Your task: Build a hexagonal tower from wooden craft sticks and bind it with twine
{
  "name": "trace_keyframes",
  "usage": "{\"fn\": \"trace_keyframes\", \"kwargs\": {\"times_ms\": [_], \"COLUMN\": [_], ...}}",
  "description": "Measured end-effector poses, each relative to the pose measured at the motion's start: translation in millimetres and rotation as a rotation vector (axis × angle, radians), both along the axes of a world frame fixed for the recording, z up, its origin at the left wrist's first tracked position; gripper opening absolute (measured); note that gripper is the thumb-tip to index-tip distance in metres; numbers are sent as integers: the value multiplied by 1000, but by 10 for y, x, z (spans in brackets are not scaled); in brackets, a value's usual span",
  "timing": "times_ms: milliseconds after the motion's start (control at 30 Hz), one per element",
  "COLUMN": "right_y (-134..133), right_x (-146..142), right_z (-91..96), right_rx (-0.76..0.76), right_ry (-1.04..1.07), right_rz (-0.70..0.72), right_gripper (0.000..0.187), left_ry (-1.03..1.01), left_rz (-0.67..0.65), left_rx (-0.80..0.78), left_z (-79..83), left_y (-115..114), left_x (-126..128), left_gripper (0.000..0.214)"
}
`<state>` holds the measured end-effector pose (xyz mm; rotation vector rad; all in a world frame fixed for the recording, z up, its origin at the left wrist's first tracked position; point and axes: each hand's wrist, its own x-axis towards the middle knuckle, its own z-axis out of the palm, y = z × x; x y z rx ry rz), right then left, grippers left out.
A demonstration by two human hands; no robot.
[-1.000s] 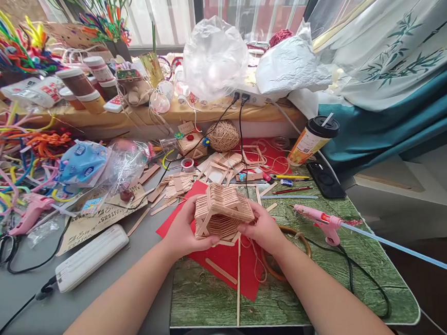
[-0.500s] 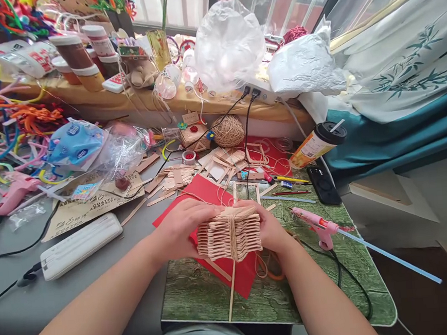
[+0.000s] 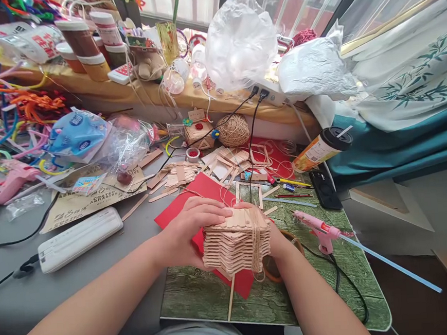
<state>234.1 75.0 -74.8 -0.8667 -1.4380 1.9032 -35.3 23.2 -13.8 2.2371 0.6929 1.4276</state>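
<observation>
Between my two hands is a box of stacked popsicle sticks [image 3: 230, 247], its flat stick-covered face tilted up toward me. Twine [image 3: 256, 237] is wrapped around the box near its right end. My left hand [image 3: 192, 229] grips the left side, fingers lying over the top. My right hand [image 3: 277, 238] holds the right side, its fingers mostly hidden behind the box. Below lies a red sheet [image 3: 178, 207], with a single popsicle stick [image 3: 231, 298] sticking out toward me. A roll of tape [image 3: 272, 269] shows partly beside my right wrist.
A pink glue gun [image 3: 317, 227] with a long glue stick lies to the right, its cord trailing along the mat. Loose popsicle sticks [image 3: 179, 173] and a twine ball [image 3: 234, 130] sit behind. A white power strip [image 3: 80, 239] is at left; a cup [image 3: 322, 147] leans by a phone [image 3: 326, 190].
The box has turned in my hands, so its flat face shows more and the twine has shifted from the middle to the right. Both hands still hold it.
</observation>
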Motion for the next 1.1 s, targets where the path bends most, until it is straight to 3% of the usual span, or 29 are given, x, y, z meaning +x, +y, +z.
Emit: {"fn": "trace_keyframes", "kwargs": {"times_ms": [200, 367, 533, 600, 733, 967, 1100], "right_y": [46, 51, 46, 41, 24, 10, 29], "right_x": [-87, -131, -137, -135, -142, -193, -159], "right_z": [118, 223, 242, 215, 183, 267, 232], "right_rx": [159, 219, 270, 265, 216, 160, 67], "right_ry": [-70, -109, -115, -107, -114, -48, -14], "right_rz": [46, 68, 56, 47, 19, -24, 18], "right_gripper": [65, 58, 64, 69, 89, 88, 76], "left_ry": [-149, -25, 51, 5, -159, -299, -545], "left_rz": [-92, 43, 10, -13, 52, 80, 91], "left_rx": [-195, -342, -256, -267, -500, -695, -908], "left_z": [-83, -110, -112, -144, -222, -258, -265], "left_y": [-46, -84, -67, -62, -57, 6, 65], "left_x": [90, 58, 41, 50, 50, 21, 52], "left_gripper": [97, 95, 98, 97, 92, 82, 78]}}
